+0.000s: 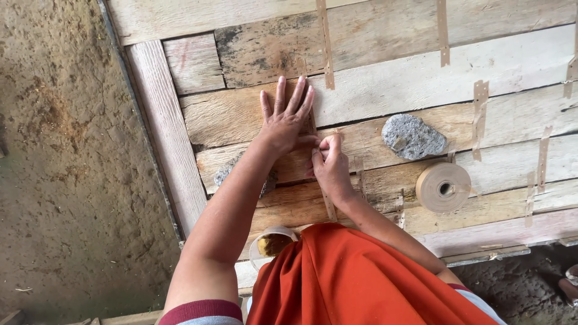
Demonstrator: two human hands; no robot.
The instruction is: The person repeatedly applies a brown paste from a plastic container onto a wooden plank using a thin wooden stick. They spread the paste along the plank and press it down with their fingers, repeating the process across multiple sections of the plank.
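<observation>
The left hand (285,117) lies flat, fingers spread, pressing a thin veneer sheet (241,114) against the planks (391,90), apparently to keep it from shifting. Just right, the right hand (330,164) is closed, fingertips pinching a narrow paper strip (328,207) along the sheet's edge. Farther right, a rough grey stone (413,136) and a tan tape roll (444,187) rest on the weathered boards.
</observation>
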